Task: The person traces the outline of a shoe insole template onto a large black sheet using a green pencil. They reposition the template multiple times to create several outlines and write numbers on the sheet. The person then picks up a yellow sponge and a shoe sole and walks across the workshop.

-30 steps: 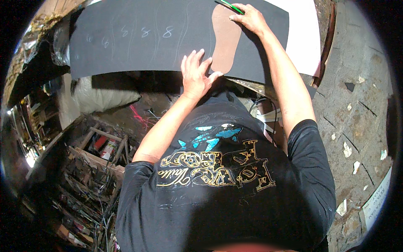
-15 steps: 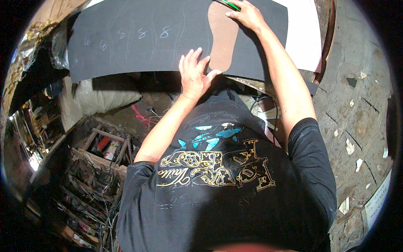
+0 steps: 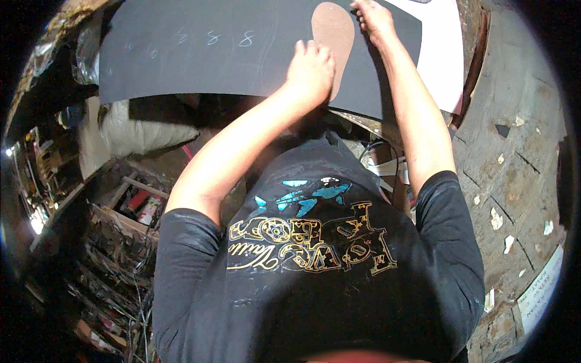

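Note:
A brown, sole-shaped insole template (image 3: 339, 33) lies on a large black sheet (image 3: 200, 69). My left hand (image 3: 310, 75) is over the template's lower left side, its fingers bent and close together, holding it down; the fingertips are partly hidden. Just right of the template's upper end is my right hand (image 3: 375, 23), raised near the top edge of the picture. Its fingers are pinched together, and a small dark bit shows at their tips, too unclear to name. Pale chalk outlines and marks (image 3: 245, 39) run across the sheet to the left.
White material (image 3: 445, 57) extends from beneath the black sheet on the right. A pale stuffed sack (image 3: 142, 130) sits below the sheet at left, above a cluttered wooden rack (image 3: 130, 224). Scraps (image 3: 496, 218) litter the grey floor at right.
My left hand has moved right onto the template, its spread fingers now drawn together. My right hand has shifted right, off the template's top; the green pen it held no longer shows.

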{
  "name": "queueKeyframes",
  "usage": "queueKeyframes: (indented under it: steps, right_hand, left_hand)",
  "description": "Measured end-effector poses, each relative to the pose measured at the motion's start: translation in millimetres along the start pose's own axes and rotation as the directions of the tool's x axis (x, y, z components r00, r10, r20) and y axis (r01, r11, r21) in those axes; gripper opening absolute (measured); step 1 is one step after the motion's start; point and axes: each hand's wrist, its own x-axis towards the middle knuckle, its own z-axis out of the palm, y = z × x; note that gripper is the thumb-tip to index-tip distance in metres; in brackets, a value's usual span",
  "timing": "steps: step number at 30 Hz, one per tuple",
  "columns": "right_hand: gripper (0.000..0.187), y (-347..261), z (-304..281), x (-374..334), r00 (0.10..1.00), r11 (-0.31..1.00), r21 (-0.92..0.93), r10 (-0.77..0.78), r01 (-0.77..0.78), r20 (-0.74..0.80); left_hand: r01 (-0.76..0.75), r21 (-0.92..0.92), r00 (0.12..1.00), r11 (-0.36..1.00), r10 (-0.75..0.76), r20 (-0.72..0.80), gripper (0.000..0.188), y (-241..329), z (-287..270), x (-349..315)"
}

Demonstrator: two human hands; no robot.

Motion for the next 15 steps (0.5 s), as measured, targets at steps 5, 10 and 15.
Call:
queueKeyframes:
  steps: [5,10,15]
  right_hand:
    - [0.038,-34.1,35.1,-10.1,0.949,0.878,-0.405,-0.147,0.256,0.280]
    - [0.026,-62.5,68.7,-60.6,0.590,0.739,-0.435,0.063,0.515,0.805]
    - [0.029,-77.2,77.4,-49.2,0.506,0.614,-0.551,0.270,0.566,0.820]
  left_hand:
    - [-0.057,0.347,0.905,0.936,-0.098,0.413,0.048,49.3,-16.2,35.8]
    - [-0.045,0.192,0.850,0.980,-0.063,0.523,0.056,58.5,-20.5,42.8]
    - [0.041,-0.040,0.780,0.998,-0.007,0.625,0.050,51.5,-19.2,45.0]
